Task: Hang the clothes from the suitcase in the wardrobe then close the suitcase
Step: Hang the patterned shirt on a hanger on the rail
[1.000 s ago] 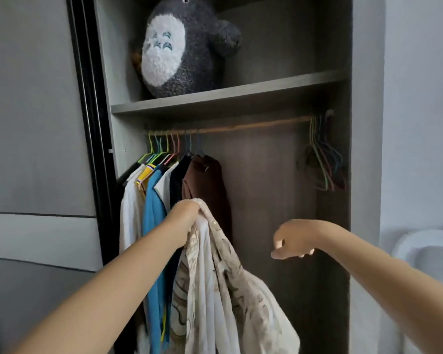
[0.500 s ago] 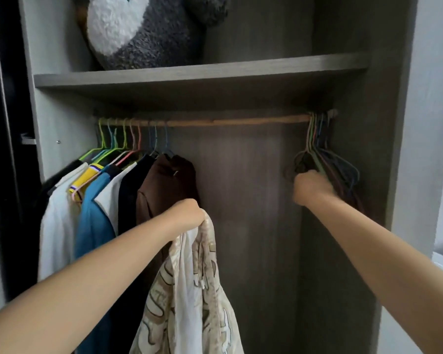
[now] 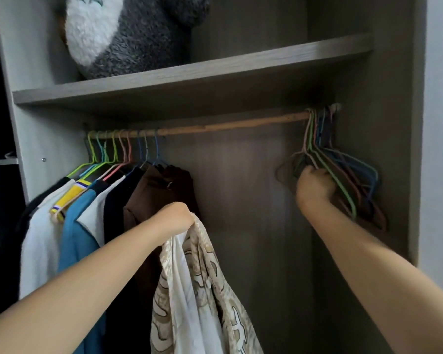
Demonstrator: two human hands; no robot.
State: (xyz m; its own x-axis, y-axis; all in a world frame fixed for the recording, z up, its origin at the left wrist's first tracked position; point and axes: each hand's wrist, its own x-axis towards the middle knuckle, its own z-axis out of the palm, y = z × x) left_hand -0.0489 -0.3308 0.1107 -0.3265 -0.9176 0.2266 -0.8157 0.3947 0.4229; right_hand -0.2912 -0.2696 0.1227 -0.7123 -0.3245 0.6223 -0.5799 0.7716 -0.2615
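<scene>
- The left hand (image 3: 175,217) is raised in front of the open wardrobe (image 3: 417,139), its fingers curled tight round the top of a white and beige patterned garment (image 3: 200,290).
- That garment hangs down from the fist in loose folds, in front of the clothes already on the rail and low in the middle of the view.
- The right hand (image 3: 313,186) reaches to the far right end of the wooden rail (image 3: 228,126), fingers closed on a bunch of empty wire hangers (image 3: 343,172).
- Those hangers, green, blue and pinkish, hang close together against the right wall of the wardrobe.
- At the left end of the rail a row of hung clothes is packed side by side: a white shirt (image 3: 40,238), a blue top (image 3: 74,233), something black (image 3: 118,208) and a brown piece (image 3: 154,195) nearest the left hand.
- A yellow striped collar (image 3: 69,198) shows between the white and the blue.
- The middle stretch of the rail is bare.
- On the shelf (image 3: 189,75) above the rail sits a grey and white plush toy (image 3: 128,31).
- The suitcase is out of view.
</scene>
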